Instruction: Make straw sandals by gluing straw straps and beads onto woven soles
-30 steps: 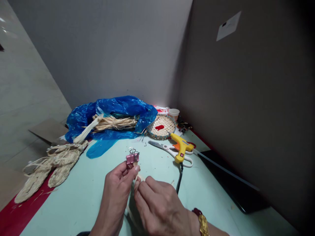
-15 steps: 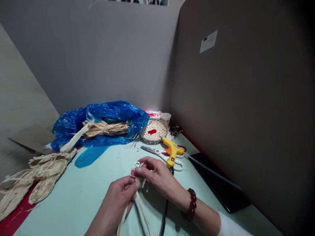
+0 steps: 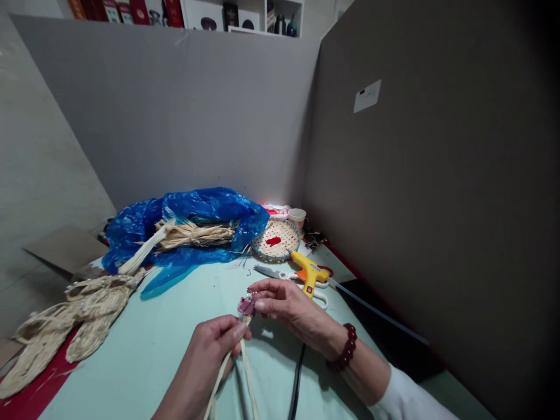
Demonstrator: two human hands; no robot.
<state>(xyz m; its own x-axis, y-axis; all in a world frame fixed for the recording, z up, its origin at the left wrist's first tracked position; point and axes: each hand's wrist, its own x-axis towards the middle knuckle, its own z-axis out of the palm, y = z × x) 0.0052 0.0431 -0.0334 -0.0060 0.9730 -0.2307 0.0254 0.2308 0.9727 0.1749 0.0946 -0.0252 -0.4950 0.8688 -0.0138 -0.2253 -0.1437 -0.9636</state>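
My left hand [image 3: 215,350] pinches pale raffia strands [image 3: 247,373] just below a pink binder clip [image 3: 246,306]. Two lengths of the strands hang down from my fingers toward the bottom edge. With thumb and forefinger, my right hand [image 3: 286,306] holds the binder clip by its right side and its wire handles. The clip sits at the top end of the strands; whether its jaws grip them is too small to tell. A dark red bead bracelet [image 3: 345,350] circles my right wrist.
Beyond my right hand lie a yellow glue gun [image 3: 310,274] and white-handled scissors [image 3: 273,272]. Farther back are a round woven basket [image 3: 286,236], a white cup [image 3: 297,217] and a blue plastic bag [image 3: 210,204] with a raffia bundle [image 3: 192,234]. Woven raffia sandals [image 3: 94,318] lie left.
My view has tilted up, bringing a shelf into sight. The binder clip has turned in my right fingers, its handles now partly behind them. Both hands stay close together.
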